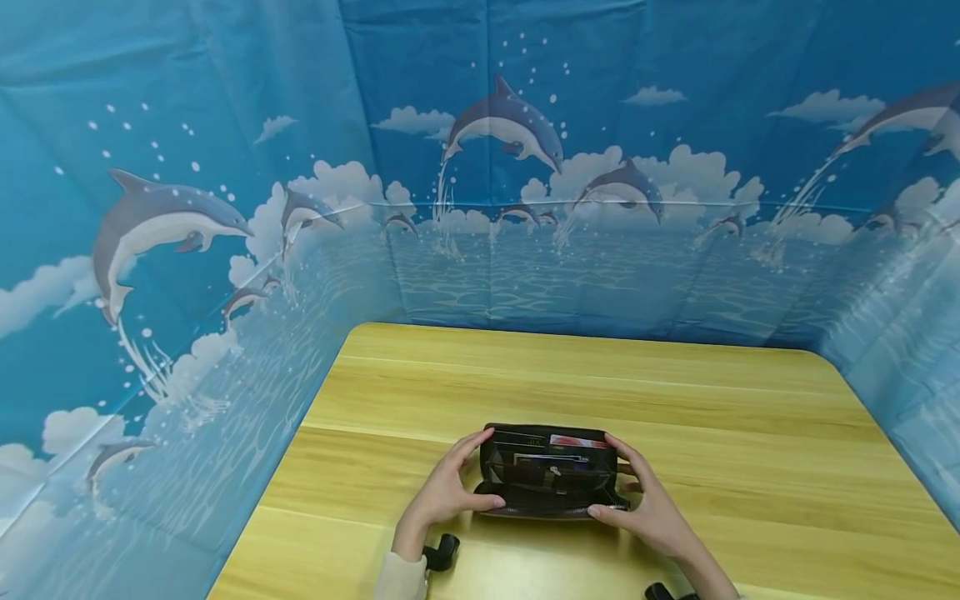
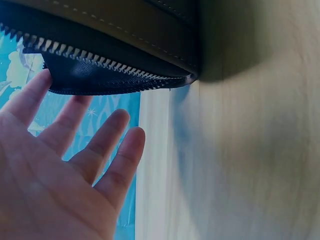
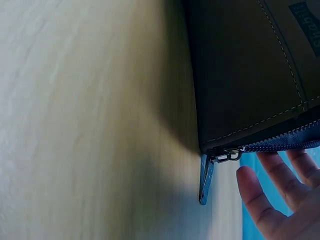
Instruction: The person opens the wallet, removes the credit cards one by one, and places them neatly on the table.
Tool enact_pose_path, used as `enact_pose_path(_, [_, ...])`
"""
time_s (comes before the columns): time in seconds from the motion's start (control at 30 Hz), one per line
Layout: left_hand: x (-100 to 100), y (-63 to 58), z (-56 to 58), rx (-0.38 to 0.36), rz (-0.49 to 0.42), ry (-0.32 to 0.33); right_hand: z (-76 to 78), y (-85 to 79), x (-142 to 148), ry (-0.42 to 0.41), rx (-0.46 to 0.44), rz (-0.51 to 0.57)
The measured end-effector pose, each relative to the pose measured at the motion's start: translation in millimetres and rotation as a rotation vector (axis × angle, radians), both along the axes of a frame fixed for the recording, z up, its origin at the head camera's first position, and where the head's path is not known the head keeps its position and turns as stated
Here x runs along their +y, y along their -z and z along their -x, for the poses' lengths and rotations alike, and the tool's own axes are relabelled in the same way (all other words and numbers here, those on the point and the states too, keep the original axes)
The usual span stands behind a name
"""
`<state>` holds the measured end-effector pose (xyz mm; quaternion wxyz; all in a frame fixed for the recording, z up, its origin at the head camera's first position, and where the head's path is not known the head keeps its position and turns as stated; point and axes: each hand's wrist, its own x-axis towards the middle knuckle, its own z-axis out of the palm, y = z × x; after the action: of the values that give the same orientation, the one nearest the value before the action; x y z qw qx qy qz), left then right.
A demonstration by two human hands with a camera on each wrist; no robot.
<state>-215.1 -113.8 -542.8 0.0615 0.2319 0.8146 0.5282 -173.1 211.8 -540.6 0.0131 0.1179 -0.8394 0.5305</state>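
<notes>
A dark long zip-around wallet (image 1: 551,475) stands unzipped near the table's front edge, its inside facing me. Cards sit in its slots, among them a red and white card (image 1: 579,442). My left hand (image 1: 446,487) holds the wallet's left end, thumb on the lower flap, fingertips at the upper corner. At the right end, my right hand (image 1: 651,504) has its thumb on the lower flap and fingers behind the raised half. The right wrist view shows a zipper pull (image 3: 205,179) hanging at the corner beside spread fingers. Metal zipper teeth (image 2: 75,51) line the edge in the left wrist view.
The wood-grain table (image 1: 600,379) extends behind and to both sides of the wallet. A blue curtain (image 1: 420,275) printed with dolphins and clouds surrounds its back and sides. A black device (image 1: 442,552) is at the left wrist, another (image 1: 660,592) at the right.
</notes>
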Motion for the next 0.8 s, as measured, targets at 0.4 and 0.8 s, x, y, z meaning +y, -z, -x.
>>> enact_pose_path(0.4, [1.5,-11.0,-7.9,-0.018,-0.005,0.027,-2.8,2.5,1.8,-0.035,0.0,0.0])
enact_pose_path(0.8, [2.4,-24.6,-14.3,-0.076,-0.083,0.063,-2.7,2.7,2.3,-0.052,0.001,-0.003])
